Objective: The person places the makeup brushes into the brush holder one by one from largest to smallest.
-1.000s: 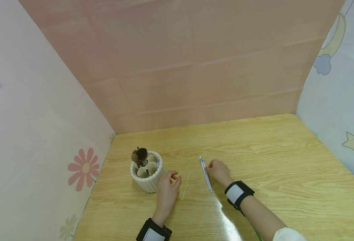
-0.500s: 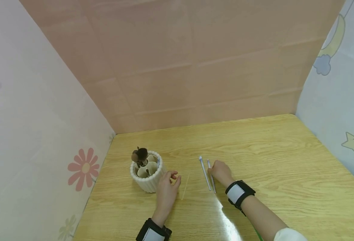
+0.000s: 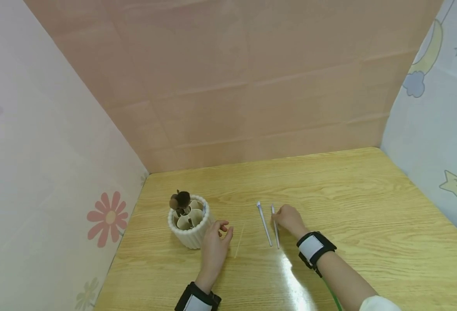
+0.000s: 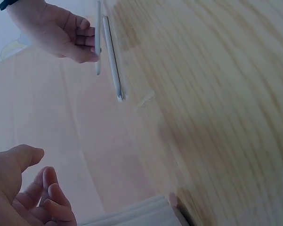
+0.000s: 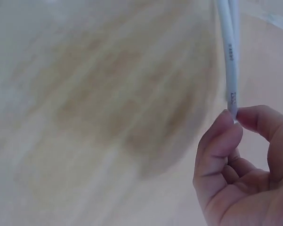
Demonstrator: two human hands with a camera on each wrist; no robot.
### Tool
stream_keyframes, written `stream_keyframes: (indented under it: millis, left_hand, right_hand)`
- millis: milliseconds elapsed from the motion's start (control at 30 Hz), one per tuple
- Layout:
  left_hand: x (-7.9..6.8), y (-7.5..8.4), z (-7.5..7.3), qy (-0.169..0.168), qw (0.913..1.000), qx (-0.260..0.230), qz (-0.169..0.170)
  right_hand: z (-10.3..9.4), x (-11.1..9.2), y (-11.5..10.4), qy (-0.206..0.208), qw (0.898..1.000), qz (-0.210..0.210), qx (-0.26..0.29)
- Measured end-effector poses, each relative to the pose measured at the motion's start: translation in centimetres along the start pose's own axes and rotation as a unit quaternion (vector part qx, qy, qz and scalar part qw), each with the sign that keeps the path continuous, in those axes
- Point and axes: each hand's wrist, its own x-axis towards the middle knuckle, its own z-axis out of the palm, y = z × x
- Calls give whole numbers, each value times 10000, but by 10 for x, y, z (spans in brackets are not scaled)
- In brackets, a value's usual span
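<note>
My right hand (image 3: 289, 218) pinches a slim whitish stick (image 3: 277, 233) between thumb and fingertips. Small dark print shows on that stick in the right wrist view, and the left wrist view puts the fingers round one part of its length. A second slim stick (image 3: 265, 226), pale lavender with a wider tip at its far end, lies on the wooden table (image 3: 329, 194) just to the left. My left hand (image 3: 214, 246) rests beside a ribbed white holder (image 3: 191, 235), fingers loosely bent, nothing between them. In the left wrist view, the left hand (image 4: 28, 188) stands well apart from both sticks.
Dark round-headed items (image 3: 180, 201), perhaps brushes, stand in the holder's compartments. A thin pale strip (image 3: 239, 241) lies on the table right of my left hand. Patterned side walls (image 3: 77, 151) and a pinkish-brown back sheet (image 3: 252, 86) border the table.
The two sticks lay side by side a second ago. My right hand has drawn one off to the right, leaving a gap. The left hand has stayed in place.
</note>
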Motion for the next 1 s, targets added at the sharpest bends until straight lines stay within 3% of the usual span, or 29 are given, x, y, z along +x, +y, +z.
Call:
stream_keyframes:
  millis: [400, 733, 1000]
  left_hand:
    - [1, 3, -2, -75, 9999, -110, 67]
    - [0, 9, -5, -281, 9989, -273, 245]
    - [-2, 11, -10, -126, 9991, -185, 358]
  right_hand:
    - [-12, -11, -37, 107, 9972, -512, 533]
    - [8, -35, -85, -35, 9875, -1291, 902]
    - [20, -45, -104, -91, 9782, -1862, 918]
